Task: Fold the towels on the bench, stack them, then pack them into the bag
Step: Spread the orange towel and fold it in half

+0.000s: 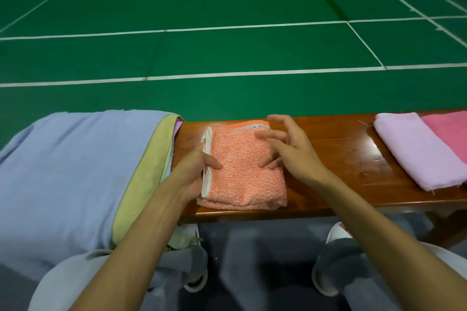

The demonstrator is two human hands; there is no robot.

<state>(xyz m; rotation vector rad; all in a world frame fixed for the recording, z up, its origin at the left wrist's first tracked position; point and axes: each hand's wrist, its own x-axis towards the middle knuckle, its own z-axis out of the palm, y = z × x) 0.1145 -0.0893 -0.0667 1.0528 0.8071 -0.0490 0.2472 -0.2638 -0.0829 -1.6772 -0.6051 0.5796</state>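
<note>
- The left hand (194,171) pinches the left, white-trimmed edge of the folded orange towel (242,179), with the thumb on top and the fingers tucked under the layers.
- The right hand (290,149) holds nothing. Its fingers are spread and loosely bent over the towel's right half, and the lower fingertips seem to brush the cloth.
- The step in hand looks like squaring off this fold. To do it well, the right palm should press flat and smooth outward while the left hand lines up the stacked edges, so no layer slips.
- The orange towel lies on the wooden bench (328,149) directly between the two hands, near the bench's front edge.
- Left of the left hand, a blue towel (70,171) covers a yellow-green towel (146,174).
- Well apart on the right, a folded lilac towel (414,151) lies just beside a pink towel (449,131).
- No bag is in view.
</note>
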